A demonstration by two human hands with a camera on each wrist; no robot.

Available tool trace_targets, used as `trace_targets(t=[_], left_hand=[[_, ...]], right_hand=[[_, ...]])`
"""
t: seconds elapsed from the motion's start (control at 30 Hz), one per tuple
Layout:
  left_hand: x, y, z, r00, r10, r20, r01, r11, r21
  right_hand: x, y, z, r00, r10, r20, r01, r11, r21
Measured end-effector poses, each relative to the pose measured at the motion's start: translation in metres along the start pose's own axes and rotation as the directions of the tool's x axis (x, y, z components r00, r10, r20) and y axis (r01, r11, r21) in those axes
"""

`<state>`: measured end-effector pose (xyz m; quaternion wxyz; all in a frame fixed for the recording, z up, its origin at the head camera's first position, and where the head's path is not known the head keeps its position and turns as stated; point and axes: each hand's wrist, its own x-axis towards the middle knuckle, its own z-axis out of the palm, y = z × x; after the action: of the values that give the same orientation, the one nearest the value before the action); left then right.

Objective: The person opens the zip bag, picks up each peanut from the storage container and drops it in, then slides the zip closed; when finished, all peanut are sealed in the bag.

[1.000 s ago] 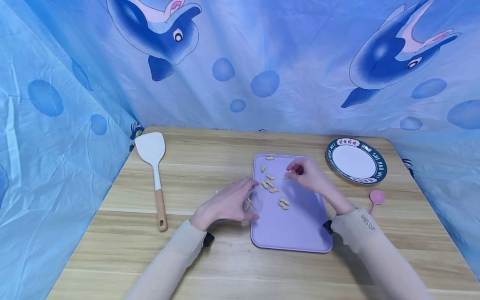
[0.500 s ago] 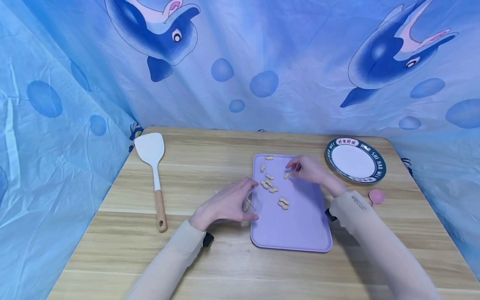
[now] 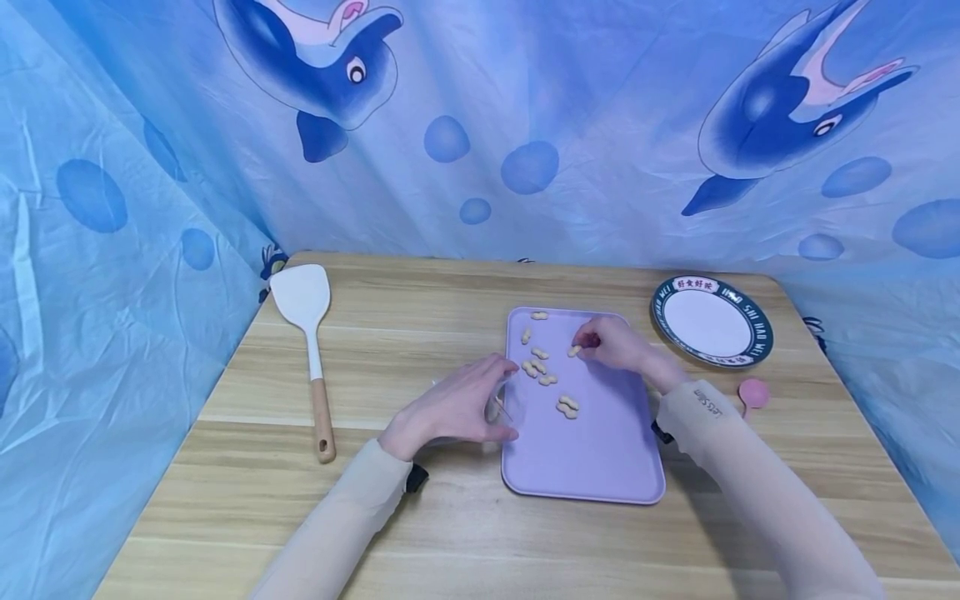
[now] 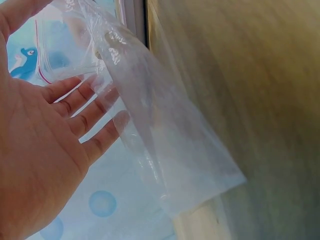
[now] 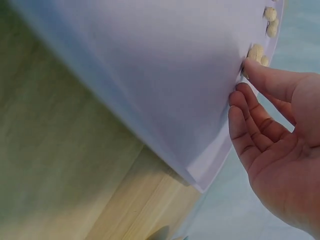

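In the head view my left hand [image 3: 453,407] is at the tray's left edge, thumb and fingers spread around the mouth of a clear zip bag [image 4: 162,140]. The left wrist view shows the bag hanging from those fingers, its lower part slack. My right hand [image 3: 617,343] is low over the lilac tray [image 3: 585,458], thumb and index finger pinching a peanut [image 3: 574,351] at the tray's far half. Several other peanuts [image 3: 540,354] lie scattered on the tray's left side. A pair of peanuts [image 3: 567,407] touch each other nearer the middle.
A white spatula with a wooden handle [image 3: 320,417] lies at the left. At the back right stands a plate with a dark green rim [image 3: 712,322], and a pink spoon [image 3: 753,393] lies in front of it. A blue dolphin curtain [image 3: 480,125] hangs behind the wooden table [image 3: 420,542].
My right hand has come down to the peanut at the far right of the group, and its fingertips have closed on it. The left hand and the bag have stayed in place.
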<state>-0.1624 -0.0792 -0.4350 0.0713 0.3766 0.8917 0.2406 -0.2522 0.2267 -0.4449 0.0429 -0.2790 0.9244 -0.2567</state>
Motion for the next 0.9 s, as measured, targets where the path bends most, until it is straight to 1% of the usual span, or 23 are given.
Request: trace_targets(t=[0.13, 0.37, 0.47, 0.53, 0.63, 0.77, 0.83, 0.9], left_hand=[[0.000, 0.000, 0.000, 1.000, 0.006, -0.005, -0.007, 1.000, -0.004], [0.000, 0.000, 0.000, 1.000, 0.005, -0.001, -0.005, 1.000, 0.006], [0.000, -0.001, 0.000, 1.000, 0.004, -0.001, -0.004, 1.000, 0.013], [0.001, -0.001, 0.000, 1.000, 0.004, -0.005, -0.004, 1.000, 0.011], [0.001, -0.002, 0.001, 1.000, 0.001, -0.009, -0.001, 1.000, 0.009], [0.001, -0.002, 0.001, 1.000, 0.000, -0.016, 0.000, 1.000, 0.011], [0.001, -0.003, 0.001, 1.000, 0.002, -0.020, -0.002, 1.000, 0.014], [0.001, -0.003, 0.001, 1.000, 0.006, -0.023, -0.006, 1.000, 0.015]], right_hand=[[-0.001, 0.000, 0.001, 1.000, 0.016, -0.003, -0.016, 1.000, -0.003], [-0.004, -0.007, -0.004, 0.992, 0.120, 0.029, -0.122, 0.990, 0.076], [-0.006, -0.014, -0.007, 0.991, 0.129, 0.020, -0.131, 0.987, 0.097], [-0.007, -0.022, -0.010, 0.994, 0.112, 0.004, -0.112, 0.988, 0.102], [-0.010, -0.039, -0.016, 0.997, 0.075, -0.022, -0.073, 0.993, 0.097], [-0.012, -0.063, -0.016, 0.997, -0.013, -0.070, 0.018, 0.997, 0.070], [-0.014, -0.073, -0.012, 0.996, -0.056, -0.076, 0.062, 0.995, 0.073], [-0.016, -0.083, -0.009, 0.995, -0.081, -0.059, 0.087, 0.991, 0.107]])
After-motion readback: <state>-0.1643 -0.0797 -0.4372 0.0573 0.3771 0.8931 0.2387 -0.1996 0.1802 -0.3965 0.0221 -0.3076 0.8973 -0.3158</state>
